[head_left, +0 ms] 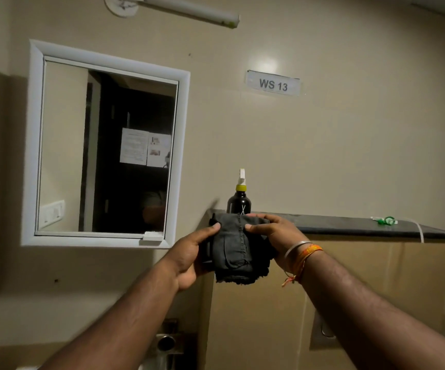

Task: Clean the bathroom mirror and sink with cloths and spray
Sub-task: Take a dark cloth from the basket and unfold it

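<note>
Left hand: the person's left hand grips the left side of a folded dark grey cloth, thumb laid over the front near the top edge, fingers curled behind
Right hand: the right hand holds the cloth's right side, thumb pressed on the front beside the stitched seam, fingers wrapped round the back
Cloth: held up between both hands in front of the wall, folded into a thick bundle, frayed darker edge hanging at the bottom; it hides the lower part of the bottle behind it
Spray bottle: a black spray bottle with a yellow collar and white nozzle stands upright at the left end of the dark stone ledge, just behind the cloth
Mirror: a white-framed mirror hangs on the beige wall, left of the hands and well apart from them; it reflects a dark doorway and papers pinned up
Wrist: a silver bangle and orange threads sit on the right wrist
Ledge items: a small green and white object lies toward the right end, near a white cable
Wall: a plate reading "WS 13" above the bottle; a tube light at the top
Below: a metal tap fitting shows at the bottom edge, blurred
</note>
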